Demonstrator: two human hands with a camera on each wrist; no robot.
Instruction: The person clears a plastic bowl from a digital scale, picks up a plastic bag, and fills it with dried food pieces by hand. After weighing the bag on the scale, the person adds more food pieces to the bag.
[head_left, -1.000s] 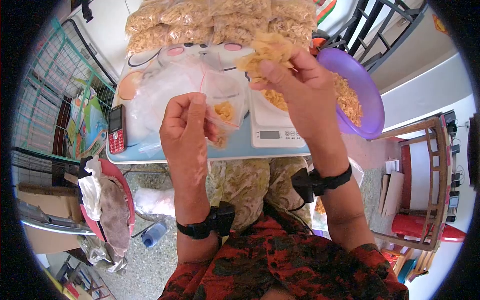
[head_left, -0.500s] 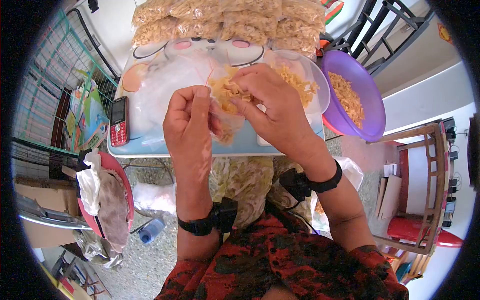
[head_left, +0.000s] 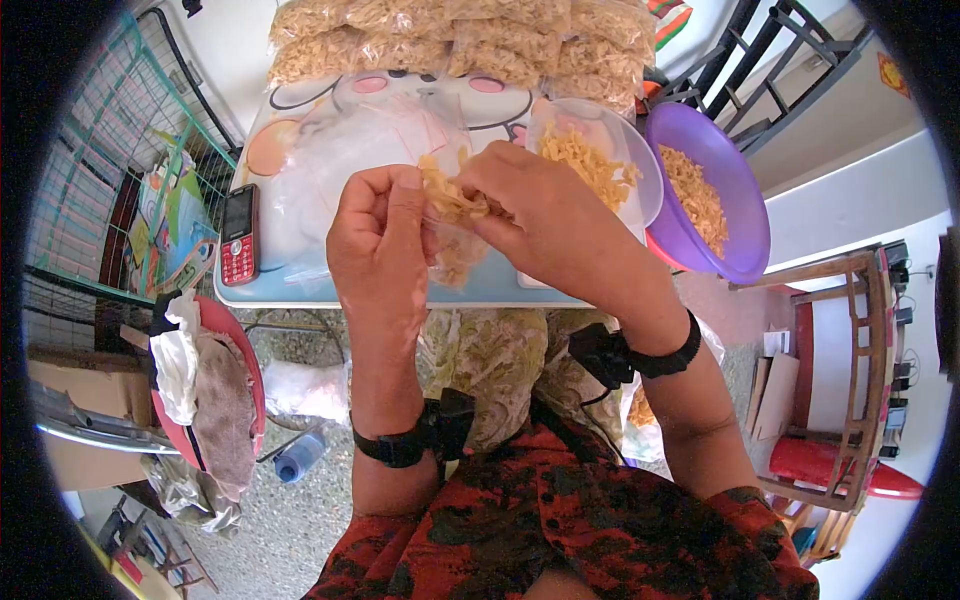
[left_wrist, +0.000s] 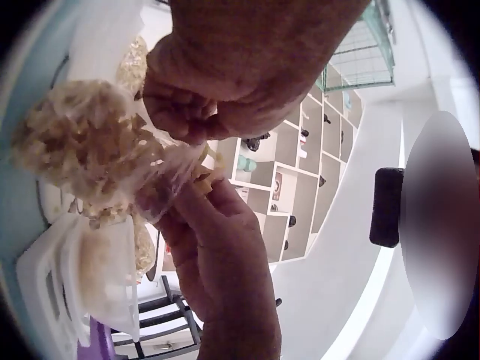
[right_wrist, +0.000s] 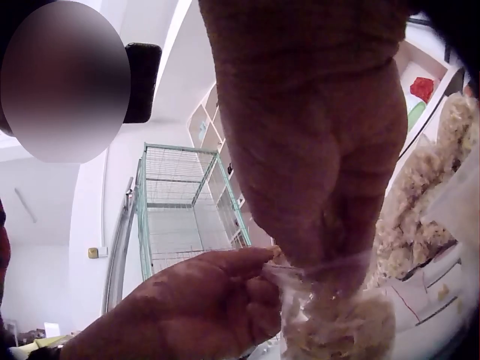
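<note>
Since the earlier frame the right hand (head_left: pixel 530 215) has drawn left from the clear bowl (head_left: pixel 650 185), over the table (head_left: pixel 330 288) at frame centre. The left hand (head_left: pixel 385 235) pinches the rim of a small plastic bag (head_left: pixel 458 258); the right's curled fingers push dry yellow strips (head_left: pixel 448 195) in. The bag looks light, limp and slippery, the strips brittle: best held at the rim

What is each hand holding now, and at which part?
The left hand pinches the small clear bag at its open top edge. The right hand holds a bunch of yellow snack pieces at the bag's mouth.
</note>
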